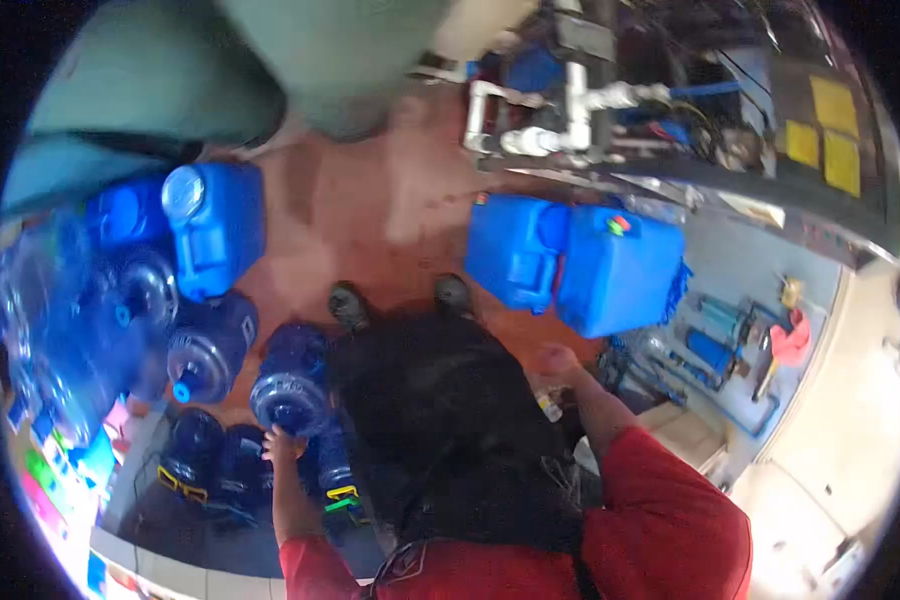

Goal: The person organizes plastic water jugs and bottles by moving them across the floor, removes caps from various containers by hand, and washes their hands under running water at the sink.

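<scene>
The left hand (285, 445) meets a near-left water bottle (289, 378), perhaps steadying it, the right hand (558, 361) out right, likely for balance (I cannot tell whether either grips).

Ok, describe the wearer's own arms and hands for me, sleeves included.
The left sleeve and right sleeve are red and short, ending around the elbow; no markings can be made out on them. The forearms below are bare. The left hand and right hand show no gloves; blur hides finer detail.
</scene>
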Demonstrator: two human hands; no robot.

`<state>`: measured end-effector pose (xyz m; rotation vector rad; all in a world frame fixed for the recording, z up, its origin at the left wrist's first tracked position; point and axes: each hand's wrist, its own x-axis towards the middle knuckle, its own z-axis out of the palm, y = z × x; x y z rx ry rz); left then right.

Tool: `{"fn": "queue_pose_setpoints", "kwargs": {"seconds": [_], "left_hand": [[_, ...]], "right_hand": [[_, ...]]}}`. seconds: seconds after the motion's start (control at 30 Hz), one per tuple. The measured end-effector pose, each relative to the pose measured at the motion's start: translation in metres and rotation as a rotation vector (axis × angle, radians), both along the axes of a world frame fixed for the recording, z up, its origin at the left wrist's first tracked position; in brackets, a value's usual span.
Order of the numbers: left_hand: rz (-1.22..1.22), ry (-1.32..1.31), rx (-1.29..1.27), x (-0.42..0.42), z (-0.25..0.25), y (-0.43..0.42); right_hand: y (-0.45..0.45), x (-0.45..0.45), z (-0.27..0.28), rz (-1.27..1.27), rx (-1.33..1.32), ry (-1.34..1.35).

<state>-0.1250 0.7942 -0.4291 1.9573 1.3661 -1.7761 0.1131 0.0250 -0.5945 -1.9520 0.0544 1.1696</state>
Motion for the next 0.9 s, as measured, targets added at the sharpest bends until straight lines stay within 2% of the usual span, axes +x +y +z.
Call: {"fn": "queue_pose_setpoints", "kwargs": {"seconds": [0.03, 0.07, 0.1, 0.13, 0.17, 0.2, 0.23, 0.27, 0.3, 0.33, 0.4, 0.43, 0.5, 0.53, 0.57, 0.6, 0.63, 0.7, 0.77, 0.83, 0.9], "left_hand": [[-0.141, 0.086, 0.015, 0.028, 0.011, -0.001], [-0.217, 0.041, 0.077, 0.038, 0.008, 0.001], [-0.245, 0.028, 0.071, 0.042, -0.009, 0.008], [-0.196, -0.26, 0.067, 0.043, -0.036, 0.017], [-0.141, -0.541, 0.063, 0.046, -0.049, 0.019], [-0.125, -0.619, 0.036, 0.08, -0.039, 0.006], [-0.105, -0.694, 0.013, 0.129, -0.027, -0.011], [-0.162, -0.84, -0.051, 0.144, -0.045, -0.02], [-0.216, -0.983, -0.119, 0.159, -0.062, -0.029], [-0.226, -0.919, -0.167, 0.198, -0.045, -0.054], [-0.195, -0.847, -0.254, 0.285, 0.006, -0.129], [-0.151, -0.835, -0.295, 0.311, 0.016, -0.166], [-0.266, -1.131, -0.492, 0.328, -0.006, -0.228], [-0.109, -1.003, -0.612, 0.355, 0.019, -0.264], [-0.135, -1.127, -0.642, 0.357, 0.002, -0.299], [-0.053, -1.208, -0.681, 0.368, 0.007, -0.333], [0.116, -1.268, -0.773, 0.373, -0.008, -0.365], [0.053, -1.388, -0.608, 0.398, 0.03, -0.411], [0.202, -1.467, -0.649, 0.397, 0.015, -0.455], [0.215, -1.12, -0.681, 0.422, 0.051, -0.466], [0.248, -1.057, -0.707, 0.426, 0.06, -0.471]], "right_hand": [[-0.024, 0.025, 0.087, -0.039, -0.016, -0.012], [-0.012, 0.053, 0.15, 0.754, -0.402, -0.359], [-0.056, 0.047, 0.154, 0.377, -0.606, -0.262], [-0.103, 0.034, 0.145, -0.004, -0.781, -0.156], [-0.071, 0.08, 0.206, 0.461, -1.019, -0.218], [-0.071, 0.092, 0.219, -0.113, -1.142, -0.304], [-0.077, 0.115, 0.231, -0.254, -1.068, -0.373], [-0.069, 0.138, 0.242, -0.358, -1.132, -0.475], [-0.077, 0.161, 0.24, -0.488, -1.046, -0.51], [-0.074, 0.187, 0.242, -0.547, -0.884, -0.605], [-0.081, 0.235, 0.23, -0.577, -0.834, -0.597], [-0.091, 0.256, 0.212, -0.6, -0.807, -0.552], [-0.098, 0.281, 0.194, -0.605, -0.768, -0.503], [-0.084, 0.297, 0.201, -0.684, -0.684, -0.392], [-0.063, 0.313, 0.212, -0.757, -0.595, -0.275], [-0.051, 0.324, 0.21, -0.825, -0.505, -0.152], [-0.055, 0.329, 0.199, -0.804, -0.489, -0.141], [-0.082, 0.335, 0.179, -1.059, -0.216, -0.006], [-0.109, 0.328, 0.17, -0.928, 0.031, -0.025], [-0.165, 0.326, 0.131, -0.828, -0.231, 0.05], [-0.145, 0.317, 0.149, -0.835, -0.314, 0.161]]}}
